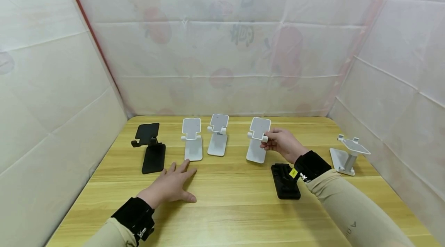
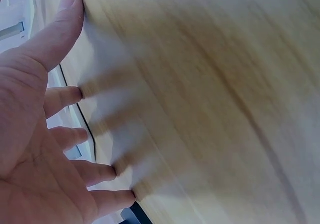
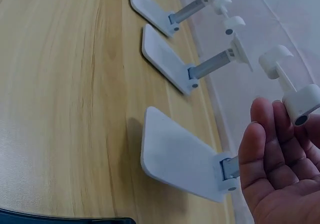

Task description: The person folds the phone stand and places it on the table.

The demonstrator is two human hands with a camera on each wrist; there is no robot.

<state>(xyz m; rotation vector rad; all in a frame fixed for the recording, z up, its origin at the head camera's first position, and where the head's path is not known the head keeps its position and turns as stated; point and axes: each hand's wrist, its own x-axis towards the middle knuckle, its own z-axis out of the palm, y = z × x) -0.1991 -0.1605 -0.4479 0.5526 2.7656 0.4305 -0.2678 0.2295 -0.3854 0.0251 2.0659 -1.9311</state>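
Observation:
My right hand point(image 1: 283, 144) pinches the lower right hook of a white phone stand point(image 1: 260, 128) between thumb and fingers. In the right wrist view that stand's base point(image 3: 180, 156) is tilted, with a shadow beside it on the wood. My left hand point(image 1: 170, 185) has its fingers spread and fingertips down on the table, just in front of another white phone stand point(image 1: 192, 148). A third white phone stand point(image 1: 217, 144) stands between these two, slightly farther back. Below my right wrist lies a folded black phone stand point(image 1: 286, 185), partly covered by the wristband's yellow tag.
At the left an unfolded black phone stand point(image 1: 154, 158) stands on the wooden table point(image 1: 222, 216). Near the right edge is a white phone stand point(image 1: 347, 156) turned sideways. Pale fabric walls point(image 1: 222, 54) close in the table at the back and both sides.

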